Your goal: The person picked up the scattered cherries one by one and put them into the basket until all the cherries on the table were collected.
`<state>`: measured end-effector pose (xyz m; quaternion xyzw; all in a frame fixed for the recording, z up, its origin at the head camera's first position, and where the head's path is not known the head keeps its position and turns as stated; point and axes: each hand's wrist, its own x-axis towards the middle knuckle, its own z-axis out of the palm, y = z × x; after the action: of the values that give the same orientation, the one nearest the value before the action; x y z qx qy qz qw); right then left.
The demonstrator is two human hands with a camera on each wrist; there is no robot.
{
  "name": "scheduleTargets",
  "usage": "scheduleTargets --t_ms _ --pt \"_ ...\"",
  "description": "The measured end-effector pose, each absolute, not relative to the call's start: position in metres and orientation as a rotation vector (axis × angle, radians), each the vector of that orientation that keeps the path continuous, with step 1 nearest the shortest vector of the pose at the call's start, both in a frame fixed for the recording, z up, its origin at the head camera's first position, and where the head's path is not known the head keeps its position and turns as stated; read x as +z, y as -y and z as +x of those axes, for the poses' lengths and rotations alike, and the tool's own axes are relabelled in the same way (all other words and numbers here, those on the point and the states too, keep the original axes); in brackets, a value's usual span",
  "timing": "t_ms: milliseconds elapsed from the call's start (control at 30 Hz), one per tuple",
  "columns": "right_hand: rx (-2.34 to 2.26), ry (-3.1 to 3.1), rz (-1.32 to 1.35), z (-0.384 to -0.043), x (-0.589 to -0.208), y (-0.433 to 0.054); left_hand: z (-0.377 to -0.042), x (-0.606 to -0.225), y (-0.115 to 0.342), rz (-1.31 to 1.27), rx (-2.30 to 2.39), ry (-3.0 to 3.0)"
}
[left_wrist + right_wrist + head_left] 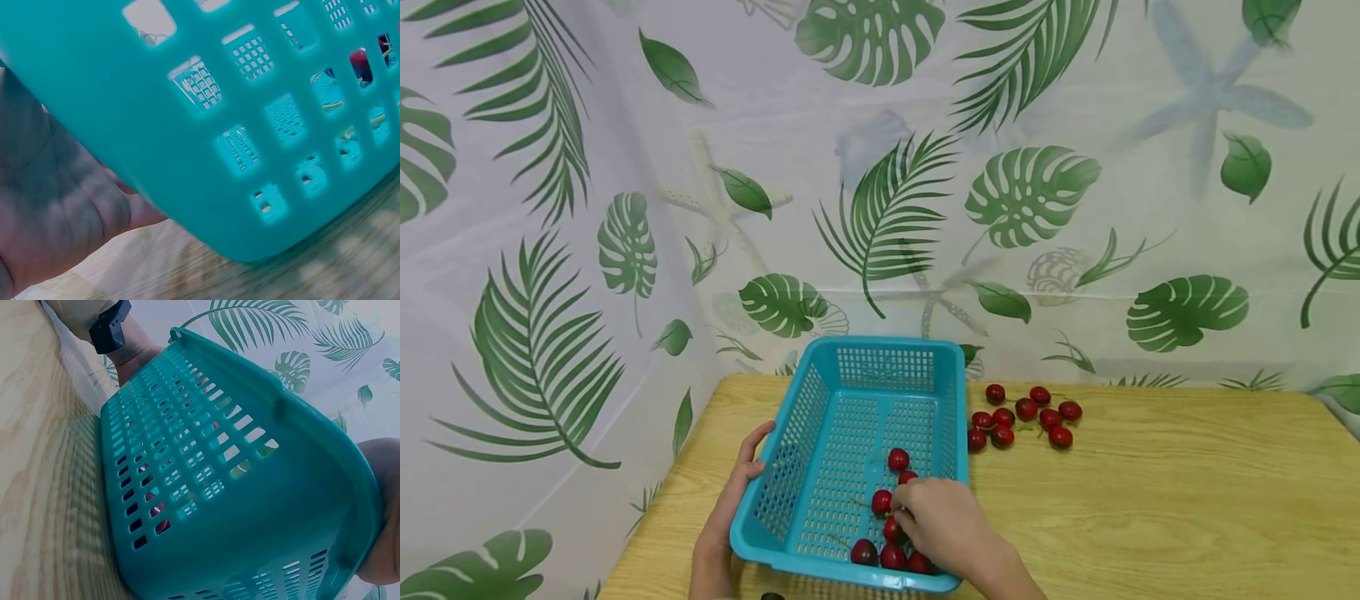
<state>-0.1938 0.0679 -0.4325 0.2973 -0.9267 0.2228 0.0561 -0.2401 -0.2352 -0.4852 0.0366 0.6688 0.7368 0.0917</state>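
A blue-green plastic basket with slotted walls stands on the wooden table. My left hand lies along its left outer side, fingertips at the rim; in the left wrist view the palm shows beside the basket wall, which hides the fingers. Over the basket's front right part, my right hand reaches inside, bent finger and thumb pinching at a red cherry. Several more cherries lie around it, among them a dark one at the front wall. The right wrist view shows the basket's outside.
Several cherries with stems lie in a loose group on the table, right of the basket. A leaf-patterned cloth hangs behind and to the left. A small dark object shows at the lower edge of the head view.
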Motion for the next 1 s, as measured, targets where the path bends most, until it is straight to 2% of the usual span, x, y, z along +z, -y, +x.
scheduleTargets --t_ms 200,433,567,767,1000 --pt "0.964 2.657 0.746 -0.201 -0.426 -0.074 -0.241 -0.484 0.236 0.119 2.203 -1.968" --pt "1.134 2.469 0.183 -0.216 -0.419 -0.120 -0.240 -0.483 0.236 0.112 2.188 -1.954" --pt "1.073 2.629 0.013 -0.226 -0.428 -0.151 -0.239 -0.483 0.238 0.095 2.196 -1.963" --pt "1.004 2.805 -0.051 -0.239 -0.454 -0.180 -0.238 -0.484 0.239 0.125 2.190 -1.968" --pt "0.956 2.809 0.046 -0.245 -0.472 -0.184 -0.240 -0.485 0.235 0.152 2.238 -1.940"
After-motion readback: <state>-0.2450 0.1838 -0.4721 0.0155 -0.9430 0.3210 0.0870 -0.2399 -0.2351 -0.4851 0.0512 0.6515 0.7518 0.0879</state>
